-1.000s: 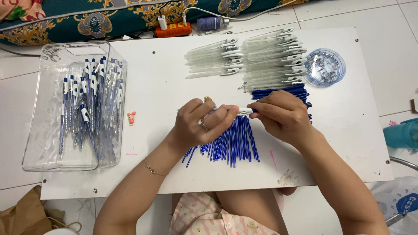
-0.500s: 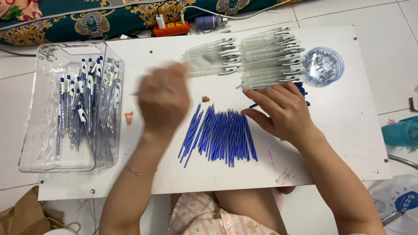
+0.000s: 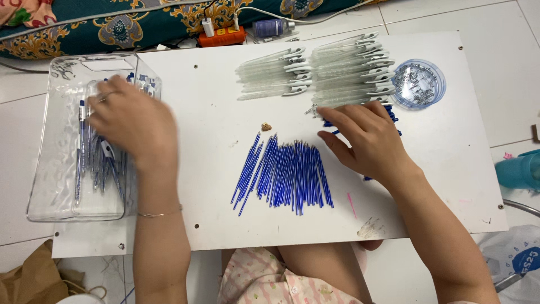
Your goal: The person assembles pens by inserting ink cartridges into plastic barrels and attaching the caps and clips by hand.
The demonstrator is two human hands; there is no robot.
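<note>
My left hand (image 3: 132, 121) hovers palm down over a clear plastic tray (image 3: 42, 186) that holds several finished blue-and-white pens (image 3: 93, 157). The hand is blurred, so any grip is hidden. My right hand (image 3: 368, 138) lies palm down on the white board (image 3: 214, 107), fingers spread and holding nothing. Its fingertips are just below a stack of clear pen barrels with white clips (image 3: 351, 67), and it covers part of a small heap of blue pieces (image 3: 394, 115). A fan of thin blue refills (image 3: 287, 174) lies between my hands.
A second stack of clear barrels (image 3: 270, 70) lies at the board's back. A round clear dish of small metal parts (image 3: 419, 83) sits at the back right. An orange power strip (image 3: 222, 36), a patterned cloth (image 3: 112, 28) and a teal object (image 3: 520, 169) surround the board.
My left hand has swung from the middle of the board leftward to above the tray. My right hand has opened and shifted slightly toward the barrels.
</note>
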